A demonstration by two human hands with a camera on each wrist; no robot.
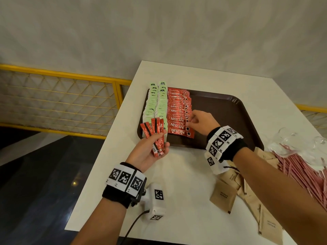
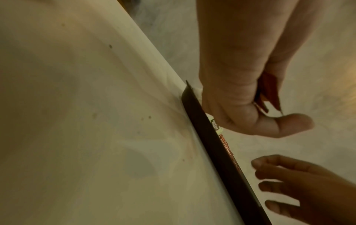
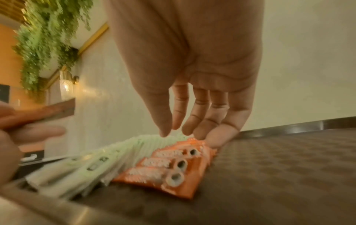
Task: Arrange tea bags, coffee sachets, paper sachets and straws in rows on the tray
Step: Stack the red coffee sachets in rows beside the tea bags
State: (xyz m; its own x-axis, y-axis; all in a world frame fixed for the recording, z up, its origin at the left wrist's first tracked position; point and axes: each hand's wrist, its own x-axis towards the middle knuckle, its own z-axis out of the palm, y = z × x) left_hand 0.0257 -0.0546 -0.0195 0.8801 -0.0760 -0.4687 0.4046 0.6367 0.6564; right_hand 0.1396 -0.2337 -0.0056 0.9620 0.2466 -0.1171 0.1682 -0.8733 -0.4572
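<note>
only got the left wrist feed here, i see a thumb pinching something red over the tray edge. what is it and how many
Observer: The left hand holds a small fan of red coffee sachets, about four, seen from the head view.
Operator: whats the other hand doing
Observer: The right hand rests its fingertips on the right edge of the red coffee sachet row on the tray; it grips nothing.
Operator: anything else on the tray yet
Observer: Two rows of green tea bags lie left of the coffee row. The tray's right half is bare.
Operator: where are the sugar and straws
Observer: Off the tray, on the table at the right: brown paper sachets and pink straws.
</note>
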